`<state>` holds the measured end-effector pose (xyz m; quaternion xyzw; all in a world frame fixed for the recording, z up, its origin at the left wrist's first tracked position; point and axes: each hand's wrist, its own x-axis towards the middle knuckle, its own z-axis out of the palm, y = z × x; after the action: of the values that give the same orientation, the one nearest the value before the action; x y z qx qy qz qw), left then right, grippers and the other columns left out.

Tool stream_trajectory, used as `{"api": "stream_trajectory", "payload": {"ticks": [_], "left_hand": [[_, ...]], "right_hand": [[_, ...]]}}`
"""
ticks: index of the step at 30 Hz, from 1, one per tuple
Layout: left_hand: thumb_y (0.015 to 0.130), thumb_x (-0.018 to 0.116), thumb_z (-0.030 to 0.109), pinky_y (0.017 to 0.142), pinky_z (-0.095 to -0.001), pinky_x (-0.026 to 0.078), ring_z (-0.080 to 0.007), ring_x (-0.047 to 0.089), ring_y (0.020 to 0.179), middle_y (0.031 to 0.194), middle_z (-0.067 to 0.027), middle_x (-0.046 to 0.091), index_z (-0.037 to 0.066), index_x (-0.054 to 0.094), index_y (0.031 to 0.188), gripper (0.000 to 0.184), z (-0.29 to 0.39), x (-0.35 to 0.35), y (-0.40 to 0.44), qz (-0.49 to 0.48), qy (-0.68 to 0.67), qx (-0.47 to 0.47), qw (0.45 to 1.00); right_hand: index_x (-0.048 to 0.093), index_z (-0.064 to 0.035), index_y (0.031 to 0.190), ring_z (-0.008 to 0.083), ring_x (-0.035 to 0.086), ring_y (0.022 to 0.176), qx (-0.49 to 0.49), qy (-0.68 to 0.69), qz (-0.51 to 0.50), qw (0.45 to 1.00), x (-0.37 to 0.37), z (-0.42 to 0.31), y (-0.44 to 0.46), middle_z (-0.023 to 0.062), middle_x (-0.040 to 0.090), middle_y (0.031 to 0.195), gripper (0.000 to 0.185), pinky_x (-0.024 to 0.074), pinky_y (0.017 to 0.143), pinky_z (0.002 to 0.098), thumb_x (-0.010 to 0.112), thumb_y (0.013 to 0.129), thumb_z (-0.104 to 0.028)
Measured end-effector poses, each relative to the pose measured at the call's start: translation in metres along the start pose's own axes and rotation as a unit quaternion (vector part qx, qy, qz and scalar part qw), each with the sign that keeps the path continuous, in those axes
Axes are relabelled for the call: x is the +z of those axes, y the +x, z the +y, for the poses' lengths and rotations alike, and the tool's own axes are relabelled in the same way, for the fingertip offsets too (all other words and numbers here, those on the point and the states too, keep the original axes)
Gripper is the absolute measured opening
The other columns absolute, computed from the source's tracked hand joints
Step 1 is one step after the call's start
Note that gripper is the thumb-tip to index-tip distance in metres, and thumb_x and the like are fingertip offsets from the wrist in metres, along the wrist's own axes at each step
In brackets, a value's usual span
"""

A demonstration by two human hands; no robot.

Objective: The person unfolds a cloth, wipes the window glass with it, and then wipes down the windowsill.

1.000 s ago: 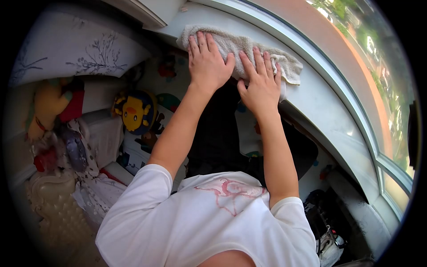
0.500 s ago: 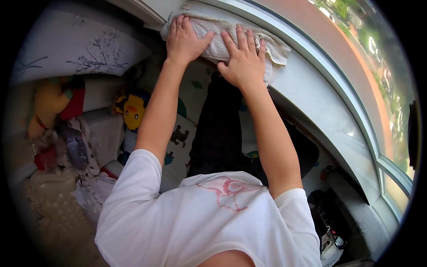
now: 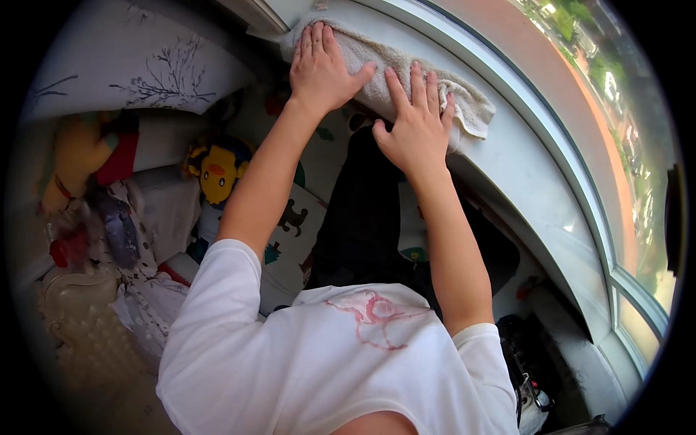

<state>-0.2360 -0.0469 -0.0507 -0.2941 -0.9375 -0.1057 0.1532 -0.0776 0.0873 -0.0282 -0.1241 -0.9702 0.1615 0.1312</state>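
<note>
A pale terry towel [image 3: 371, 59] lies lengthwise on the white window sill [image 3: 536, 163], its right end bunched and part of its near side over the sill's edge. My left hand [image 3: 322, 76] rests flat on the towel's left part, fingers stretched toward the window and thumb out to the right. Over its right part my right hand [image 3: 417, 130] presses down with spread fingers, the thumb near the sill's edge. Neither hand is wrapped round the cloth.
A curved window frame [image 3: 551, 109] borders the sill. To the left are a cushion with a branch print [image 3: 167, 76], a yellow plush toy [image 3: 217, 174], a plastic bin [image 3: 167, 210] and a tufted beige headboard [image 3: 83, 312]. A patterned mat [image 3: 297, 239] covers the floor.
Both hands and the towel have shifted right and slightly down in view, while the surroundings have also shifted a little. The hands stay flat on the towel.
</note>
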Motion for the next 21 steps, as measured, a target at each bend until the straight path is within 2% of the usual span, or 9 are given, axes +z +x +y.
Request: {"api": "stream_trajectory", "payload": {"ticks": [3,8,13,15,17,19,20,21], "left_hand": [[0.083,0.062,0.069,0.126,-0.0453,0.021,-0.0416,0.031,0.149,0.158,-0.0298,0.034,-0.012,0.032,0.151,0.110,-0.015,0.000,0.014,-0.025,-0.014,-0.021,0.999],[0.088,0.062,0.064,0.123,-0.0480,0.024,-0.0438,0.031,0.148,0.157,-0.0304,0.036,-0.012,0.034,0.149,0.101,-0.007,-0.006,0.003,-0.009,-0.032,-0.008,0.999],[0.087,0.061,0.062,0.123,-0.0533,0.022,-0.0491,0.029,0.147,0.156,-0.0325,0.034,-0.012,0.036,0.148,0.099,0.034,-0.006,-0.035,0.004,-0.052,-0.010,0.999],[0.086,0.065,0.059,0.122,-0.0533,0.024,-0.0488,0.031,0.145,0.153,-0.0320,0.035,-0.012,0.038,0.146,0.096,0.033,-0.010,-0.039,0.013,-0.061,-0.001,0.998],[0.086,0.068,0.057,0.120,-0.0538,0.027,-0.0479,0.031,0.144,0.151,-0.0308,0.036,-0.011,0.040,0.144,0.093,0.026,-0.016,-0.035,0.018,-0.109,-0.008,0.994],[0.086,0.069,0.056,0.119,-0.0542,0.029,-0.0474,0.031,0.143,0.150,-0.0299,0.036,-0.010,0.042,0.142,0.091,0.014,-0.016,-0.029,0.050,-0.072,0.001,0.996],[0.086,0.070,0.056,0.118,-0.0545,0.030,-0.0472,0.031,0.142,0.150,-0.0295,0.036,-0.009,0.043,0.141,0.089,0.009,-0.015,-0.025,0.066,-0.052,0.007,0.996],[0.086,0.069,0.057,0.118,-0.0543,0.030,-0.0471,0.031,0.143,0.150,-0.0297,0.036,-0.008,0.043,0.141,0.089,0.002,-0.012,-0.021,0.069,-0.045,0.015,0.996]], "right_hand": [[0.044,-0.0282,0.154,0.0344,0.028,0.153,0.011,0.002,0.005,1.000,0.012,-0.013,0.013,0.0130,0.035,0.164,0.081,0.0152,0.123,0.0604,0.070,0.078,-0.034],[0.047,-0.0338,0.151,0.0274,0.034,0.151,-0.019,-0.004,-0.003,1.000,-0.005,0.006,0.001,0.0044,0.040,0.162,0.074,0.0227,0.124,0.0522,0.067,0.081,-0.019],[0.047,-0.0340,0.152,0.0279,0.034,0.151,-0.009,-0.034,-0.026,0.999,-0.026,0.022,-0.030,0.0043,0.039,0.162,0.075,0.0228,0.124,0.0527,0.067,0.081,-0.018],[0.046,-0.0340,0.152,0.0283,0.034,0.151,-0.003,-0.044,-0.032,0.998,-0.026,0.023,-0.035,0.0048,0.038,0.163,0.075,0.0228,0.124,0.0526,0.067,0.081,-0.019],[0.045,-0.0337,0.153,0.0308,0.032,0.152,0.000,-0.039,-0.035,0.999,-0.023,0.019,-0.032,0.0062,0.035,0.164,0.077,0.0195,0.124,0.0562,0.069,0.081,-0.025],[0.044,-0.0333,0.154,0.0321,0.029,0.153,0.006,-0.038,-0.033,0.999,-0.019,0.010,-0.026,0.0069,0.034,0.165,0.078,0.0174,0.123,0.0588,0.071,0.080,-0.031],[0.042,-0.0325,0.155,0.0338,0.025,0.154,0.005,-0.043,-0.040,0.998,-0.017,0.008,-0.023,0.0090,0.032,0.166,0.082,0.0148,0.122,0.0620,0.071,0.079,-0.040],[0.042,-0.0322,0.156,0.0341,0.025,0.155,0.001,-0.038,-0.039,0.999,-0.015,0.005,-0.017,0.0097,0.031,0.166,0.082,0.0148,0.122,0.0620,0.071,0.079,-0.042]]}}
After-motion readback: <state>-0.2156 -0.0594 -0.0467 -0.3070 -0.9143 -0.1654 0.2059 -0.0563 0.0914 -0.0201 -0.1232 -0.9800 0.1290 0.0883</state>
